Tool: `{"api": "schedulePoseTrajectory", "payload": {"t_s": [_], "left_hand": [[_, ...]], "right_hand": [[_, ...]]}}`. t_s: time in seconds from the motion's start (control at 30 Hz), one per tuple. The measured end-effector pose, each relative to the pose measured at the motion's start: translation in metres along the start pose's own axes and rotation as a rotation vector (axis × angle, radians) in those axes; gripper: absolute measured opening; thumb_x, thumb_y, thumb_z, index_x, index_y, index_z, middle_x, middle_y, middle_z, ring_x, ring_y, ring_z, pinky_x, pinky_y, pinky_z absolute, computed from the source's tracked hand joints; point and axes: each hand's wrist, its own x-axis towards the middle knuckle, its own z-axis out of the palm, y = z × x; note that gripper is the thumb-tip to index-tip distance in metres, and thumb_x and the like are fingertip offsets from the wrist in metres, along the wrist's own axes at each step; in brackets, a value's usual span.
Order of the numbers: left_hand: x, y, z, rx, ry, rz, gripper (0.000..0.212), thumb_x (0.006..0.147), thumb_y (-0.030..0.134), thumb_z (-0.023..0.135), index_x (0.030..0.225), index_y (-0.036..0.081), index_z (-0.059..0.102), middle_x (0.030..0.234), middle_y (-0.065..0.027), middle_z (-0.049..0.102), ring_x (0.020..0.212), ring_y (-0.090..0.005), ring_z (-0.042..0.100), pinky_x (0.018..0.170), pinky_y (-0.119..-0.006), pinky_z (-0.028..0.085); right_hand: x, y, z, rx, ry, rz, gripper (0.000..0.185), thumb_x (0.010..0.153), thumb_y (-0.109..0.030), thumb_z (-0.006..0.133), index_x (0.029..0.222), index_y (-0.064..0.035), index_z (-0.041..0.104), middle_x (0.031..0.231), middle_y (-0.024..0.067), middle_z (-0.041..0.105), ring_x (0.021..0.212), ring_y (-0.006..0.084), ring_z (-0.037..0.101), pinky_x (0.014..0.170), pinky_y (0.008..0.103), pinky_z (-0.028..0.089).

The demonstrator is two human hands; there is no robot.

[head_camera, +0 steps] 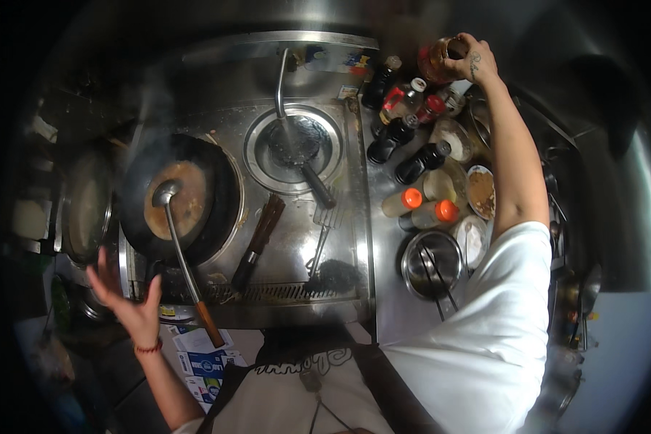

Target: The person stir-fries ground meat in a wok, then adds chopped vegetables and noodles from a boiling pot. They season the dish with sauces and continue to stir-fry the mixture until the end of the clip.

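Note:
My right hand [474,59] reaches to the back right and grips a glass jar [436,61] with dark reddish contents, its thumb and fingers at the mouth. My left hand [133,309] is raised with fingers spread, holding nothing, near the front left edge of the stove. Just beyond it, a black wok [135,222] holds brownish liquid [179,217]. A metal ladle [182,244] rests in the wok, its wooden handle sticking out over the stove's front edge.
A faucet [280,81] runs over a steel basin [252,168] holding a round strainer or pan. A wok brush [259,238] and slotted turner [325,228] lie on the steel top. Dark bottles [423,161], orange-capped bottles [399,202] and a steel pot [406,271] crowd the right counter.

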Motion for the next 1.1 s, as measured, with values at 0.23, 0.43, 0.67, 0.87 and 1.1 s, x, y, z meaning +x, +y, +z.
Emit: {"api": "schedulePoseTrajectory", "payload": {"t_s": [0.23, 0.43, 0.67, 0.87, 1.1], "left_hand": [[-0.076, -0.020, -0.103, 0.517, 0.053, -0.326, 0.084, 0.079, 0.003, 0.066, 0.144, 0.004, 0.013, 0.143, -0.0208, 0.029, 0.131, -0.0317, 0.032, 0.109, -0.041, 0.025], [-0.130, -0.028, -0.130, 0.836, -0.083, -0.501, 0.079, 0.079, 0.001, 0.064, 0.144, 0.007, 0.020, 0.146, -0.0178, 0.026, 0.132, -0.0336, 0.030, 0.109, -0.039, 0.025], [-0.160, -0.047, -0.122, 0.796, -0.213, -0.647, 0.071, 0.077, 0.000, 0.062, 0.141, 0.008, 0.031, 0.141, -0.0172, 0.034, 0.130, -0.0344, 0.033, 0.105, -0.039, 0.030], [-0.186, -0.082, -0.140, 0.754, -0.170, -0.611, 0.069, 0.076, 0.001, 0.064, 0.138, 0.007, 0.033, 0.138, -0.0193, 0.036, 0.127, -0.0366, 0.036, 0.104, -0.040, 0.032], [-0.244, -0.155, -0.165, 0.595, -0.232, -0.722, 0.076, 0.073, 0.000, 0.066, 0.140, 0.009, 0.030, 0.138, -0.0198, 0.037, 0.126, -0.0376, 0.038, 0.102, -0.040, 0.035]], "right_hand": [[0.059, 0.037, 0.150, 0.247, -0.326, -0.001, 0.078, 0.052, -0.032, 0.079, 0.120, -0.0034, 0.053, 0.112, 0.0147, 0.061, 0.104, 0.0281, 0.058, 0.090, 0.0333, 0.045], [0.064, 0.077, 0.254, 0.675, -0.540, 0.220, 0.071, 0.057, -0.029, 0.076, 0.120, -0.0046, 0.054, 0.100, 0.0099, 0.063, 0.093, 0.0245, 0.060, 0.082, 0.0304, 0.048], [0.081, 0.064, 0.251, 0.203, -0.507, -0.155, 0.038, 0.075, -0.024, 0.068, 0.105, -0.0011, 0.062, 0.091, 0.0098, 0.067, 0.082, 0.0187, 0.063, 0.076, 0.0294, 0.048], [0.015, -0.125, 0.085, 0.896, -0.524, -0.131, 0.034, 0.087, -0.032, 0.062, 0.094, 0.0009, 0.066, 0.076, 0.0038, 0.066, 0.065, 0.0092, 0.056, 0.061, 0.0212, 0.042], [-0.133, -0.411, 0.125, 1.101, -0.253, 0.144, 0.102, 0.074, -0.066, 0.060, 0.132, 0.0135, 0.032, 0.134, 0.0271, 0.041, 0.127, 0.0338, 0.039, 0.106, 0.0384, 0.029]]}}
